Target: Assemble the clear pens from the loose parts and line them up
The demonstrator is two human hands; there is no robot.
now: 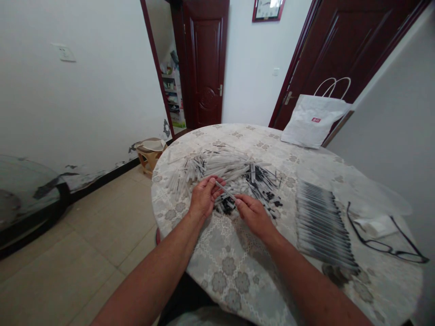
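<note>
Tube [225, 190], slim and greyish, is being pinched at its ends by the left hand [203, 195] and right hand [254, 213], inside the near edge of the table [234, 262]; this single-piece handling is seemingly calling for steady alignment, while smooth pale straws [222, 162] are lying heaped beyond and dark-tinged sticks [321, 224] ranked rightward

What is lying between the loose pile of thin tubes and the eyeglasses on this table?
A neat row of slim sticks lies there, with a strip of patterned tablecloth between it and the loose pile. The head view shows this, eyeglasses included.
</note>
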